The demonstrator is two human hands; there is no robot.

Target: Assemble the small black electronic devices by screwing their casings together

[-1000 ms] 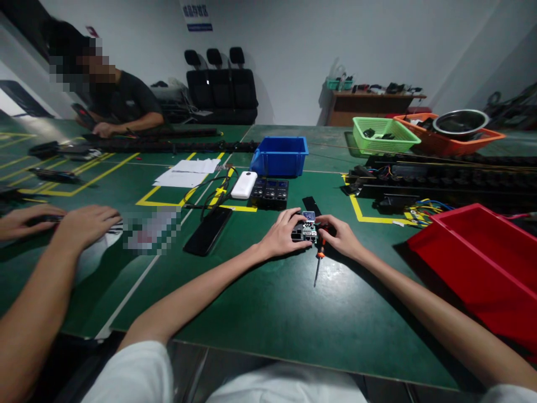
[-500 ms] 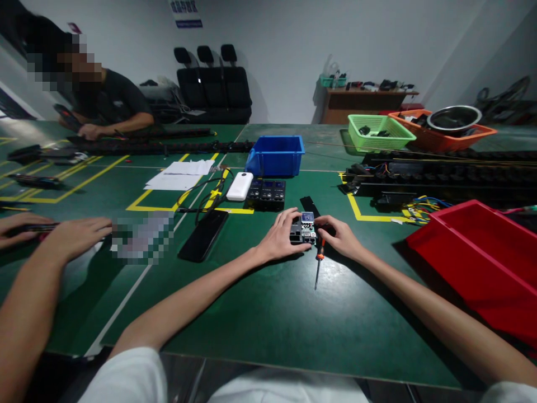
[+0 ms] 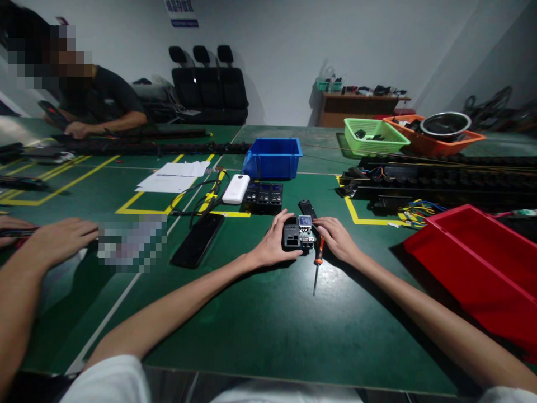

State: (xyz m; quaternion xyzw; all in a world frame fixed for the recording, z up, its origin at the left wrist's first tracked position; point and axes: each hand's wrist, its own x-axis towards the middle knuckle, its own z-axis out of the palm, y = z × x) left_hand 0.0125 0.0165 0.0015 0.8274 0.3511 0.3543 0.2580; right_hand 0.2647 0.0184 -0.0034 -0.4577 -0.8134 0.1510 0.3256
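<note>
My left hand grips a small black module from its left side, thumb at the lower edge and fingers at the top. A circuit board with a small screen sits at the module's right part. Fingers of my right hand are bent at the board's right edge, over the handle of an orange and black screwdriver. Its shaft points toward me on the green table. Whether the right fingers hold anything is too small to tell. Behind the module lies a black strip.
Black modules, a white power bank, a phone and a blue bin stand beyond my left arm. A red bin is at the right. Another person's hand is at the left; one more person sits across the table.
My left fingers have spread back along the module, showing more of its black left part. My right hand stays beside the board. The whole view has shifted slightly.
</note>
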